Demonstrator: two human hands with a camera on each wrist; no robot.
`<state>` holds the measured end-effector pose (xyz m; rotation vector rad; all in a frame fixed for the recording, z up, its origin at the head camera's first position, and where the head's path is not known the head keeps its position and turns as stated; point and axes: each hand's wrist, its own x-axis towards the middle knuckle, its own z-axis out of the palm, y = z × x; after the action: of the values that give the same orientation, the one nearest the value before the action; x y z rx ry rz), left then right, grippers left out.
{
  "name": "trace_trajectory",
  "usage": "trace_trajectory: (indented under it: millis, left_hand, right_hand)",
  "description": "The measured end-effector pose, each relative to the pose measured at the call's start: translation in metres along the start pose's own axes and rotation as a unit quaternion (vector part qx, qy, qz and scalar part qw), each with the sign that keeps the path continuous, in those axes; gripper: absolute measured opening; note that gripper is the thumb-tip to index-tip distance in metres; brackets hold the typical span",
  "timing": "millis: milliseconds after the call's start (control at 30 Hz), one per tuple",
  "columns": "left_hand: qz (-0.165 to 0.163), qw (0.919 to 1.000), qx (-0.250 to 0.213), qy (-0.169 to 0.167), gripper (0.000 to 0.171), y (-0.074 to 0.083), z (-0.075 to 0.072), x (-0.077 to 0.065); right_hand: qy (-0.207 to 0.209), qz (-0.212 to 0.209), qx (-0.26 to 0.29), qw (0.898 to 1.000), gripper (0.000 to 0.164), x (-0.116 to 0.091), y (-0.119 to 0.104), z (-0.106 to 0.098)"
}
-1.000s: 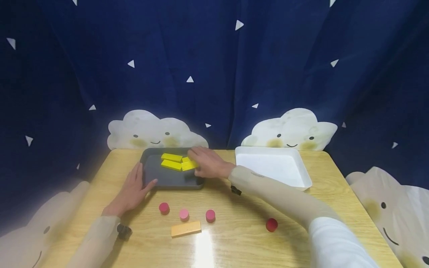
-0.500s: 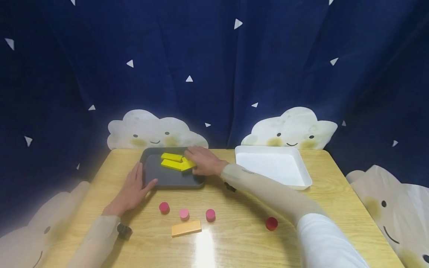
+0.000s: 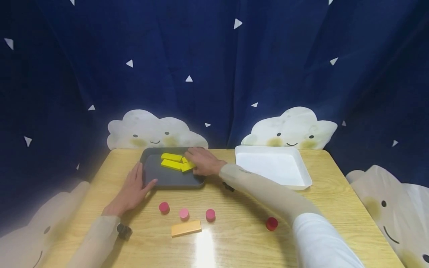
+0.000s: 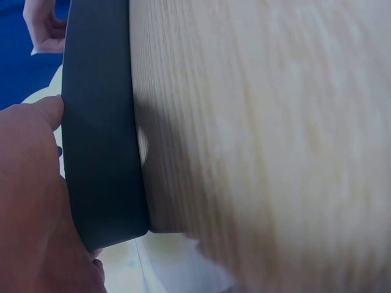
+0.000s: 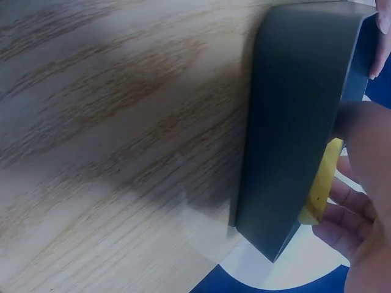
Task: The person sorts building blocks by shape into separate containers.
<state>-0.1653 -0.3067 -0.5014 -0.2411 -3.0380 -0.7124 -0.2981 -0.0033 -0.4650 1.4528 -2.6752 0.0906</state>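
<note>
My left hand (image 3: 134, 188) rests against the left end of the dark grey tray (image 3: 174, 182), fingers straight along its side and thumb at the front rim. Inside the tray lie several yellow blocks, two of them side by side, the back block (image 3: 171, 157) and the front block (image 3: 171, 165). My right hand (image 3: 203, 160) reaches over the tray's right end and grips a slanted yellow block (image 5: 322, 183) between thumb and fingers. Its far end meets the front block's right end in the head view. Another yellow block (image 3: 184, 159) shows partly behind it, mostly hidden by the hand.
A white tray (image 3: 273, 165) stands at the back right. In front of the grey tray are a crimson disc (image 3: 164, 208), a light pink disc (image 3: 184, 214) and a dark pink disc (image 3: 210, 215). An orange block (image 3: 186, 228) lies nearer, a red disc (image 3: 272, 223) farther right.
My right hand has shifted a little to the left with the yellow block, whose end now sits closer against the paired blocks. The left hand stays in place.
</note>
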Motion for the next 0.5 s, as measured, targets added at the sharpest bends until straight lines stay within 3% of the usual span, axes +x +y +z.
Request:
trace_trajectory:
  millis: [200, 500]
  left_hand:
    - [-0.003, 1.0, -0.002, 0.0, 0.104, 0.001, -0.0008, -0.0006]
    - [-0.003, 1.0, -0.003, 0.002, 0.104, 0.0016, -0.0006, -0.0012]
  right_hand:
    - [0.018, -0.006, -0.007, 1.0, 0.023, 0.004, 0.0024, 0.0042]
    - [0.02, 0.001, -0.001, 1.0, 0.022, 0.0042, -0.0012, -0.0018]
